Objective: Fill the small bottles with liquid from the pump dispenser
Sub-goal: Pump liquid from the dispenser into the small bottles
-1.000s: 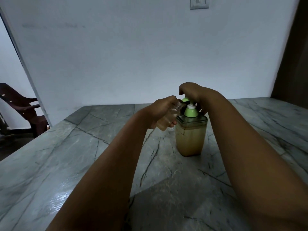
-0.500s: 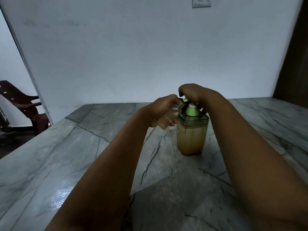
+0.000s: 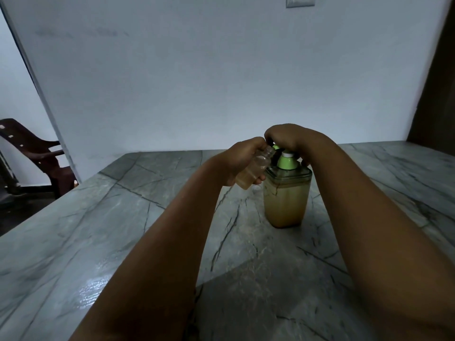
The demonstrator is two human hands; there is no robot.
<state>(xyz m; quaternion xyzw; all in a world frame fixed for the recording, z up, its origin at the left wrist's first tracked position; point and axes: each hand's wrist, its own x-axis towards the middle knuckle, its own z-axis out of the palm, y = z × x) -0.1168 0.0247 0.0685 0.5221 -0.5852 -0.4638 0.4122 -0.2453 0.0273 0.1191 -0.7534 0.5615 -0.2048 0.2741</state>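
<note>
A square clear pump dispenser [image 3: 286, 203] with a green pump head stands on the grey marble table [image 3: 123, 230], holding a tan liquid. My left hand [image 3: 242, 158] grips a small clear bottle [image 3: 254, 171], tilted so that its open neck points at the green spout. The lower half of the small bottle holds tan liquid. My right hand [image 3: 293, 139] lies on top of the pump head with its fingers curled over it, hiding the spout's tip.
A white wall runs along the table's far edge, with a switch plate [image 3: 300, 1] high up. A dark brown plastic chair [image 3: 32, 156] stands on the floor at the far left. A dark door frame [image 3: 438, 77] borders the right.
The pump head has sunk lower under my right hand. My left hand keeps the small bottle at the spout; the view has shifted slightly.
</note>
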